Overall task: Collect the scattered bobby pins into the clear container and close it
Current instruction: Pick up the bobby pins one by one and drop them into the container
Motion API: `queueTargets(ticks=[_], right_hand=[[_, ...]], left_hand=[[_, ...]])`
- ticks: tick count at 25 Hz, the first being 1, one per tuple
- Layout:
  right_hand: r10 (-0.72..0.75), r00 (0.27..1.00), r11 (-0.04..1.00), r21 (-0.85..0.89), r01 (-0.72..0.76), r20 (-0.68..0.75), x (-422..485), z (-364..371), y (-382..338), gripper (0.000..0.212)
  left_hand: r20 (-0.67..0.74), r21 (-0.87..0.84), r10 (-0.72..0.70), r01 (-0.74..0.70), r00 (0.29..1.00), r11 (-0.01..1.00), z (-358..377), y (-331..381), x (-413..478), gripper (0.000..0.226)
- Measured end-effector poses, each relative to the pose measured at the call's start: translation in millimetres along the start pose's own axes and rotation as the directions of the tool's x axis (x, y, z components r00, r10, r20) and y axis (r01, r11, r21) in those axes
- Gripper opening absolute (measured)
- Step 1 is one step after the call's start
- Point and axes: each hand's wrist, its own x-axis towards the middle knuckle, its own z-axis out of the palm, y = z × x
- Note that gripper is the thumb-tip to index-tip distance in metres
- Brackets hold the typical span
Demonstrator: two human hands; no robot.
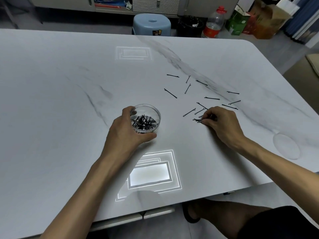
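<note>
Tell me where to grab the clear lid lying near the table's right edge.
Probably its rim, from above with the right hand, thumb and fingertips on opposite sides. The clear lid lies flat on the table, thin and round, so only the edge offers a grip.

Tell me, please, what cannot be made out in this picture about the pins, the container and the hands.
Head view only:
- Bobby pins under the right hand: its curled fingers cover them; only ends show, so no count.
- Pins in the clear container: tangled, too small to count.
- Near wall of the container: hidden by the left hand gripping it.
- Clear disc on the table: faint; lid or not, unsure.
</note>
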Motion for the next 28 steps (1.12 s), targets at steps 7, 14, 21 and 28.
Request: queueTargets(ticks=[7,14,21,28], right_hand=[[-0.247,0.969,0.923,-0.298,0.244,0.029,-2.8,5.0,9.0,0.005],[-0.274,0.958,0.910,-0.299,0.287,0.086,-5.9,-0.6,-16.2,0.014],[-0.541,0.802,0.837,0.071,0.543,0.252,10.2,-1.4,-109.3,0.007],[-0.038,0.976,0.997,0.072,0.023,0.214,10.1,-66.4,15.7,0.040]], left_hand=[[0.013,0.004,0.005,-0.005,1.000,1.000,7.5,4.3,1.8,0.089],[0.034,0.009,0.024,-0.025,0.999,1.000,20.2,11.7,2.6,0.091],[0.033,0.032,0.041,-0.042,0.999,0.999,30.6,19.1,5.1,0.093],[0.051,0.008,0.044,-0.045,0.998,0.999,37.0,22.0,4.7,0.093]])
